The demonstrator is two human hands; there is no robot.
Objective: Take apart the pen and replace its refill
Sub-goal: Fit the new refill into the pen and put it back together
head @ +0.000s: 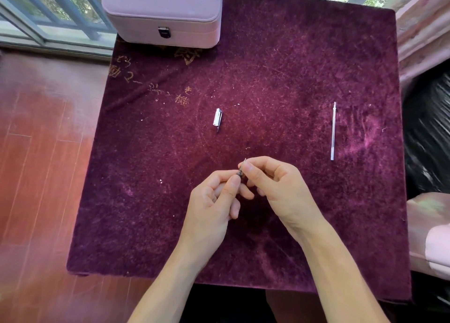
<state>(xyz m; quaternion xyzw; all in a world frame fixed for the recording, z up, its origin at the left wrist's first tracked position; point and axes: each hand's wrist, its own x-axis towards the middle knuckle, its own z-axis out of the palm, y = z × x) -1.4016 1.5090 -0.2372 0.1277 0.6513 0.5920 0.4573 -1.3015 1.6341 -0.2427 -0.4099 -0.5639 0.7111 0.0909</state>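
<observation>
Both hands meet over the near middle of a dark purple velvet table cloth [267, 79]. My left hand [214, 200] pinches the lower part of the pen [241, 169], most of which is hidden in its fingers. My right hand [280, 183] grips the pen's tip end between thumb and forefinger, the point sticking up past them. A clear pen cap [217, 119] with a clip lies on the cloth further away. A thin clear refill [333, 131] lies straight on the cloth at the right.
A pale lilac box [163, 13] with a dark clasp stands at the far left corner of the table. Wooden floor [36, 164] runs along the left, a window behind it. Pink fabric and a dark object lie off the right edge.
</observation>
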